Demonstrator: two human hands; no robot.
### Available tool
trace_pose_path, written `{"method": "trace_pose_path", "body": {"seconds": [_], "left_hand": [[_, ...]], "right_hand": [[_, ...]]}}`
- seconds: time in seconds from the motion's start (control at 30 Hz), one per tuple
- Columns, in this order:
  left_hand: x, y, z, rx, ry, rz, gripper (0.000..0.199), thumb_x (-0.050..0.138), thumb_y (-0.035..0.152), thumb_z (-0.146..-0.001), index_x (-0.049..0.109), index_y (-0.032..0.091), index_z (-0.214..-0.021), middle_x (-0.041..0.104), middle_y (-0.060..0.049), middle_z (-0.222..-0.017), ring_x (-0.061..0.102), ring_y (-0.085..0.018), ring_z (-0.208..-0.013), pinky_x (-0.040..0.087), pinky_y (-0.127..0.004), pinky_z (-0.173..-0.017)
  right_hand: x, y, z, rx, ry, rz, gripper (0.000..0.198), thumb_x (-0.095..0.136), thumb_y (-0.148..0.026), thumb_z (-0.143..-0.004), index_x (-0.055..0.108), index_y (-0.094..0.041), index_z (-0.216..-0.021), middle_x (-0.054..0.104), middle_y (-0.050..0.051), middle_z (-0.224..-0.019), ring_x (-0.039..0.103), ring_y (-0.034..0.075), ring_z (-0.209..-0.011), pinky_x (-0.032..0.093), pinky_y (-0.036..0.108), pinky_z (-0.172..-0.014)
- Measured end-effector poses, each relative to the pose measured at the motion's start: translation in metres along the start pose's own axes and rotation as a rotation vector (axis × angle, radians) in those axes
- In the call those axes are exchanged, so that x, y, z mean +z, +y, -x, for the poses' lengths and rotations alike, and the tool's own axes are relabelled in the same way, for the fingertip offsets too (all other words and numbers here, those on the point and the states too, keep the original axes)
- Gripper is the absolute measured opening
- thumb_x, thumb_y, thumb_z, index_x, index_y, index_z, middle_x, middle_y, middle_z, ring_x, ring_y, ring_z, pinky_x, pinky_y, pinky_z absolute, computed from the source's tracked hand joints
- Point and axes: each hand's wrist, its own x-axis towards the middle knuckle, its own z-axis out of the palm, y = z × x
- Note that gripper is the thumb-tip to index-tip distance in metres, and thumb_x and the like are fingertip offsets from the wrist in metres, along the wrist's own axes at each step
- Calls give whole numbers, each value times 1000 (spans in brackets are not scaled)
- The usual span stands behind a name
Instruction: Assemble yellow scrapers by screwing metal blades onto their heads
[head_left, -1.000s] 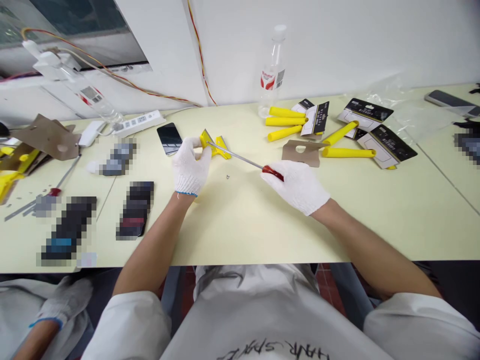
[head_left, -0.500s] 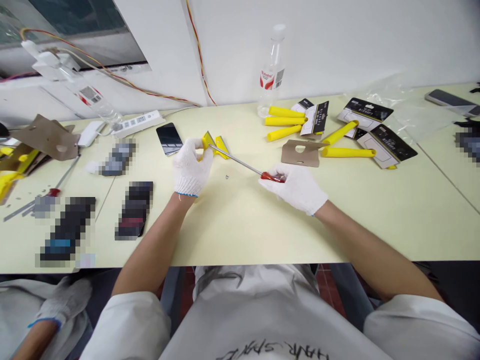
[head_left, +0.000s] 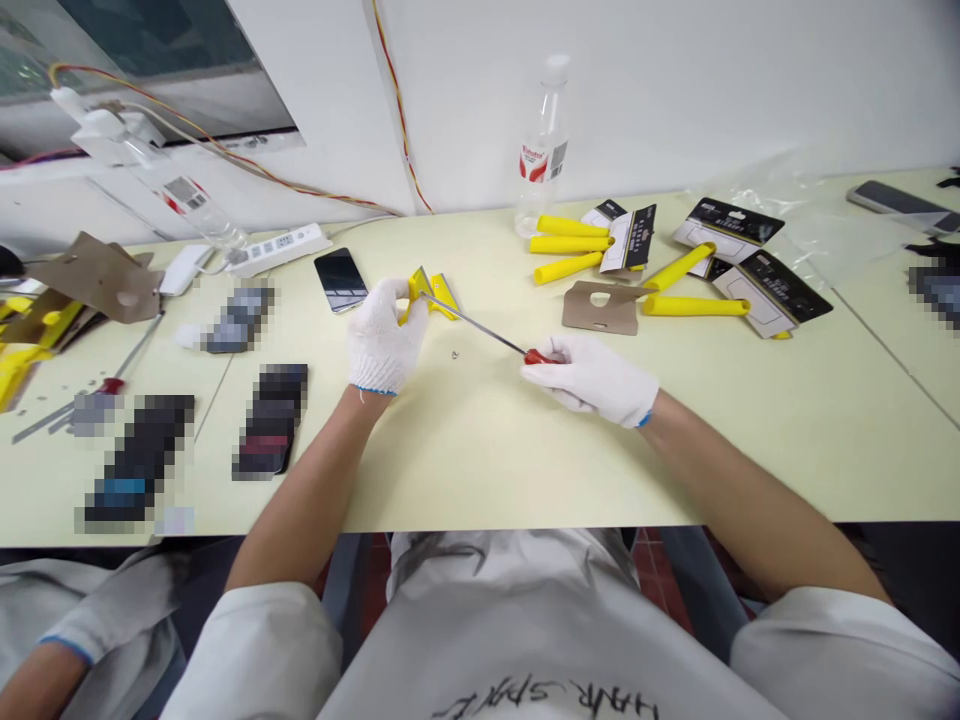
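Observation:
My left hand (head_left: 385,338), in a white knit glove, grips a yellow scraper head (head_left: 418,284) between thumb and fingers. Just right of it on the table lies a second yellow piece (head_left: 444,296). The red handle of a long screwdriver (head_left: 487,334) is in my gloved right hand (head_left: 592,378). Its shaft points up and left, and the tip meets the scraper head near my left fingers; whether it sits in a screw is too small to tell. A tiny metal screw (head_left: 454,355) rests on the table between my hands.
Yellow-handled scrapers with black-and-white cards (head_left: 776,290) lie at back right, near a brown cardboard piece (head_left: 600,307). A clear bottle (head_left: 541,150) stands behind. Leftward are a phone (head_left: 340,279), a power strip (head_left: 279,248) and another person's gloved hand (head_left: 120,605).
My right hand has shifted slightly and turned its grip on the screwdriver handle. The tip stays at the scraper head. At lower left, the other person's gloved hand has moved a little.

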Motion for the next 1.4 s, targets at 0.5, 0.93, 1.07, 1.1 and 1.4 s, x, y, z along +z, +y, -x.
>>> {"method": "trace_pose_path", "body": {"seconds": [0.5,0.93,1.07,1.1,1.4], "left_hand": [[0,-2,1,33,27,-29,19,77,14,-98,77,25,-114,86,-4,-109,80,-22,-86,62,-34,-83],[-4,0,0,33,17,-6,16,77,17,-102,80,24,-116,87,-4,-112,83,-22,-90,63,-33,-86],[-5,-1,0,21,12,-7,17,76,16,-102,80,24,-117,87,-5,-115,84,-23,-92,64,-34,-87],[-5,-2,0,20,7,-8,18,76,16,-102,80,24,-117,87,-6,-115,84,-23,-92,64,-34,-88],[-6,-3,-1,23,-12,8,18,75,19,-103,78,25,-119,87,-6,-119,84,-24,-98,67,-36,-93]], "right_hand": [[-1,-1,2,71,-212,-161,51,75,-75,-101,60,-28,-93,37,-10,-55,23,12,-46,18,29,-47],[10,5,0,-96,3,56,59,51,-78,-112,73,-25,-102,54,-2,-65,37,17,-52,30,32,-52],[6,1,2,33,-120,-87,51,75,-77,-101,60,-28,-97,45,-9,-59,29,13,-47,24,30,-48],[8,3,1,3,-23,-24,50,82,-70,-98,55,-29,-91,47,-7,-59,36,14,-49,27,29,-50],[12,8,-1,-238,218,330,47,58,-65,-113,68,-25,-90,63,3,-73,55,22,-67,40,34,-64]]}}
